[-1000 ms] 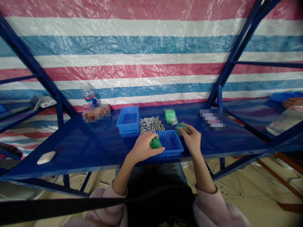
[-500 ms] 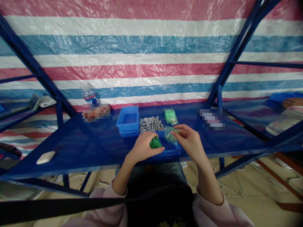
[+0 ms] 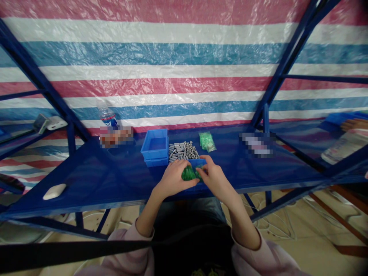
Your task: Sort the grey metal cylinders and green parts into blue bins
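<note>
My left hand point(image 3: 174, 180) curls around a bunch of green plastic bags point(image 3: 188, 173) above the front of the table. Close beside it, my right hand point(image 3: 217, 179) pinches a thin, see-through greenish bag point(image 3: 199, 171) between thumb and fingers. Whether this bag touches the green bunch I cannot tell. Just behind the hands lies a heap of short grey metal cylinders point(image 3: 183, 150). A blue bin point(image 3: 201, 162) is partly hidden under my hands. Farther back to the right, several green packets point(image 3: 207, 142) lie in a small pile.
Stacked blue bins point(image 3: 155, 147) stand left of the cylinders. A water bottle point(image 3: 107, 115) is at the back left, a white computer mouse point(image 3: 54, 191) at the front left. Blue frame posts point(image 3: 266, 103) rise at both sides. A co-worker's hand point(image 3: 355, 124) shows at far right.
My right hand has moved left with the see-through bag, up to the green bunch. My left hand has stayed in place, still holding the green bags.
</note>
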A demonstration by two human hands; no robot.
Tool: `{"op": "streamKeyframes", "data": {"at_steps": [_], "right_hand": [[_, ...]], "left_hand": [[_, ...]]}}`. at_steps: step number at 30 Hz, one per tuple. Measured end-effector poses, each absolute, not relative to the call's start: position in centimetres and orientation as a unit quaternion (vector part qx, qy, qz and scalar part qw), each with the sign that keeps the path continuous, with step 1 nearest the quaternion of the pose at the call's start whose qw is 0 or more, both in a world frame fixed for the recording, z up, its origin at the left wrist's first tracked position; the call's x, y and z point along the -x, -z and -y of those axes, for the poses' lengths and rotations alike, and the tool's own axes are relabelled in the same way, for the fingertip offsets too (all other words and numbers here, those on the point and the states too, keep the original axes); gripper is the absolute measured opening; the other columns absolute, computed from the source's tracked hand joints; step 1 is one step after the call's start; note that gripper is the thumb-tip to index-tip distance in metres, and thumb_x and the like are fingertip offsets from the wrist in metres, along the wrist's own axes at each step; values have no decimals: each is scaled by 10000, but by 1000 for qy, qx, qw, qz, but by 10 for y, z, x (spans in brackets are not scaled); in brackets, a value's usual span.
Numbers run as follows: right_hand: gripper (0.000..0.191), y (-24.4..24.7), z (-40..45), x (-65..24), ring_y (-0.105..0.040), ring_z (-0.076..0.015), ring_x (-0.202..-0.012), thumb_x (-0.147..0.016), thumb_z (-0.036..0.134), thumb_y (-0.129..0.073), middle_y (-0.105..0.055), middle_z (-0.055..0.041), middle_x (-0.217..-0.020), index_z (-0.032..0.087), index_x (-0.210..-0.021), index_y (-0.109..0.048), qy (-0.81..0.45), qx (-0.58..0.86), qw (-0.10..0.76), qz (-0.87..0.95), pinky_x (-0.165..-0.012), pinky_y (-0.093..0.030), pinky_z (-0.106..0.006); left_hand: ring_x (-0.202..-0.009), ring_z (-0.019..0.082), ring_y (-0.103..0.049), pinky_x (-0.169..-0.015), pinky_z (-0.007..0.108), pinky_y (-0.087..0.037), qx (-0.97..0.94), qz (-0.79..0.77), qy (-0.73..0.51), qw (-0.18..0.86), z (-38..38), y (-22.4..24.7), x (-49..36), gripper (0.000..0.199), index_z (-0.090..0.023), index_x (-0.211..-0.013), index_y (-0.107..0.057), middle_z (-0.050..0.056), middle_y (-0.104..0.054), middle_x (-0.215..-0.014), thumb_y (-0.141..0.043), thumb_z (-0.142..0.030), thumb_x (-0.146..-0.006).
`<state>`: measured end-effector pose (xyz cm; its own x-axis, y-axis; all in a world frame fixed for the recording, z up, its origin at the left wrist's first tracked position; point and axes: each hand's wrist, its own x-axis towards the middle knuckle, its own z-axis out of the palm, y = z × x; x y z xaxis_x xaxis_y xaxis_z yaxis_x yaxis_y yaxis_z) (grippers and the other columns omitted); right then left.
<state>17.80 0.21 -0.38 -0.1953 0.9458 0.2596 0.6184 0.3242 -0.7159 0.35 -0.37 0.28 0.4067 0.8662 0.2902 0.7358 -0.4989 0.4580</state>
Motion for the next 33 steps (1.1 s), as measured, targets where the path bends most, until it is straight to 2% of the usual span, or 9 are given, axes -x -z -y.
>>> {"op": "streamKeyframes", "data": {"at_steps": [6,13,19,26,33], "right_hand": [[357,2,-2,-177,-585,-182,-571,-836,223,-519,-580,24,-611,135,-1177,-461,-274,518,374,719,-540,-397,-269],[254,7,-4,-178,-623,-173,-629,-820,264,-535,-644,-11,-718,172,-1056,-511,-342,478,398,704,-597,-475,-290],[122,6,-7,-178,-597,-166,-575,-791,252,-552,-621,8,-617,191,-891,-583,-322,495,396,703,-557,-440,-276],[100,4,-6,-174,-584,-170,-539,-775,206,-540,-584,31,-554,201,-872,-562,-282,524,380,708,-539,-400,-268],[78,4,-4,-173,-553,-163,-480,-793,226,-525,-572,46,-535,228,-841,-462,-276,537,377,703,-502,-364,-256]], "left_hand": [[-907,245,-569,-747,332,-417,-830,-482,-251,127,3,-3,-4,350,-208,-960,-565,38,-621,-923,-679,-482,-774],[-907,247,-572,-751,334,-418,-832,-479,-253,119,3,0,-4,350,-216,-944,-557,36,-618,-907,-660,-511,-786],[-912,252,-572,-745,338,-419,-830,-485,-246,122,2,-2,-3,348,-221,-941,-560,37,-623,-913,-669,-507,-776],[-928,259,-574,-774,349,-429,-832,-482,-248,118,2,-2,-4,364,-211,-960,-577,46,-627,-926,-660,-517,-781],[-1023,266,-566,-910,380,-421,-834,-471,-253,135,5,-3,-4,466,-238,-1171,-577,55,-641,-1067,-656,-510,-801]]}}
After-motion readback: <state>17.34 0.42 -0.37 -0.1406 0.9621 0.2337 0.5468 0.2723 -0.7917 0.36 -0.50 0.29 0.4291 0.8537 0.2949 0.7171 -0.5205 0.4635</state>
